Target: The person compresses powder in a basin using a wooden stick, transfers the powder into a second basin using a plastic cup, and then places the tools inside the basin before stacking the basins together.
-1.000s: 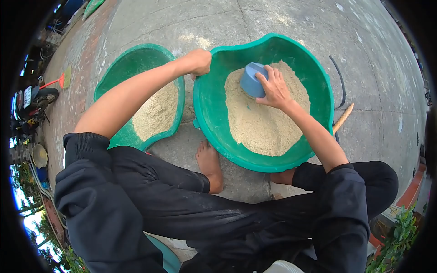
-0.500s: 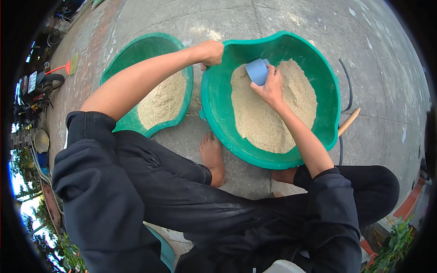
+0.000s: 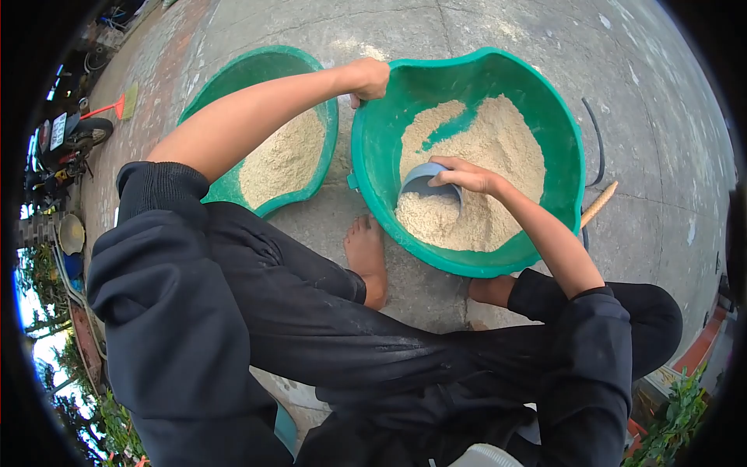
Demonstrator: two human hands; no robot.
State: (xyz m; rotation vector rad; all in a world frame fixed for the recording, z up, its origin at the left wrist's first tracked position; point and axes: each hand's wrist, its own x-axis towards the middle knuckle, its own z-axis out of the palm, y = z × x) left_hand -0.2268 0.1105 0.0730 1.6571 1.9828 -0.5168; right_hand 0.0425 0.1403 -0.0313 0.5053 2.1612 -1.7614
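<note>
My left hand (image 3: 366,79) is closed over the rim of the larger green tub (image 3: 566,156) at its far left. Inside this tub lies a heap of pale, coarse meal (image 3: 506,148). A bluish-grey cup (image 3: 424,173) sits tilted in the meal at the tub's near left, its mouth toward me and meal in its opening. My right hand (image 3: 464,176) grips the cup by its right side, fingers wrapped on the wall. Behind my left forearm stands a second green tub (image 3: 331,124), also holding pale meal (image 3: 284,159).
A dark hose (image 3: 597,144) and a tan, rod-like piece (image 3: 601,204) lie right of the larger tub. My bare foot (image 3: 366,257) rests between the tubs on the concrete. An orange-handled broom (image 3: 120,107) and a motorbike (image 3: 66,140) are at the far left.
My right hand has drawn the cup toward me through the meal, leaving a bare green streak on the tub's floor. The cup now holds meal. My left hand stays on the rim.
</note>
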